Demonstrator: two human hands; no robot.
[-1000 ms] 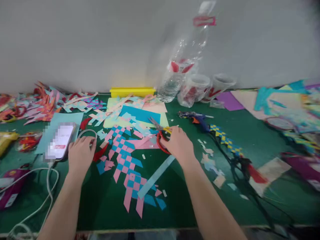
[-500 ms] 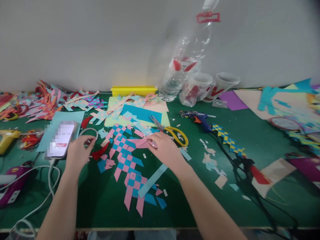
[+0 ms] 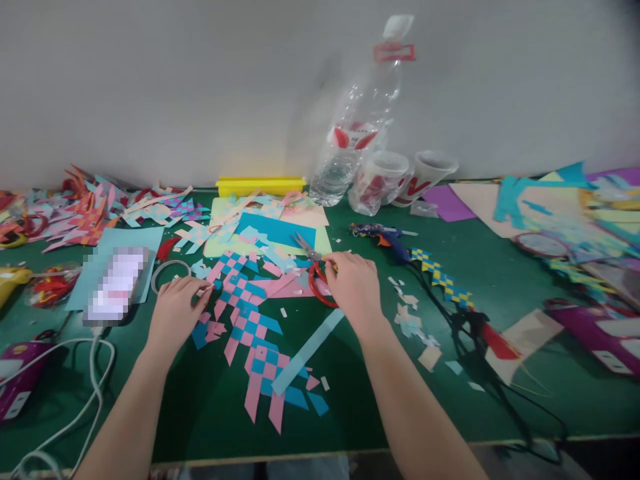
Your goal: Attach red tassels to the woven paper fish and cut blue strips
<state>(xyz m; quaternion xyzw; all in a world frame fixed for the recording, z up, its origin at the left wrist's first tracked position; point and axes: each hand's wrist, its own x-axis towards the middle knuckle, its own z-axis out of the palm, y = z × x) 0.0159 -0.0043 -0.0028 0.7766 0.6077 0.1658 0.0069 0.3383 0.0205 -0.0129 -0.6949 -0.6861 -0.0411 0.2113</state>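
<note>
My right hand [image 3: 353, 283] is closed on the handles of a pair of scissors [image 3: 313, 255]; one loop shows red, and the blades point up and left. Beneath the scissors lies a pink paper strip [image 3: 280, 287]. My left hand [image 3: 177, 310] has its fingertips pinched together just left of the woven paper piece; whatever is in the pinch is too small to make out. Behind that hand lies a pale ring like a tape roll [image 3: 170, 273]. The pink and blue checkered weave [image 3: 250, 327] runs down the middle, with a light blue strip [image 3: 307, 353] over its lower end.
A phone [image 3: 117, 287] with a white cable lies at left. Behind stand a plastic bottle [image 3: 345, 143] and cups [image 3: 385, 177]. A blue glue gun [image 3: 395, 247], a blue-yellow woven strip [image 3: 440, 277] and paper scraps [image 3: 413, 320] lie at right. Paper weaves [image 3: 100, 213] are heaped at back left.
My right hand has let go of the pink strip and taken hold of the scissors, whose red loop now shows. My left hand has moved right, away from the ring. The view has shifted slightly.
</note>
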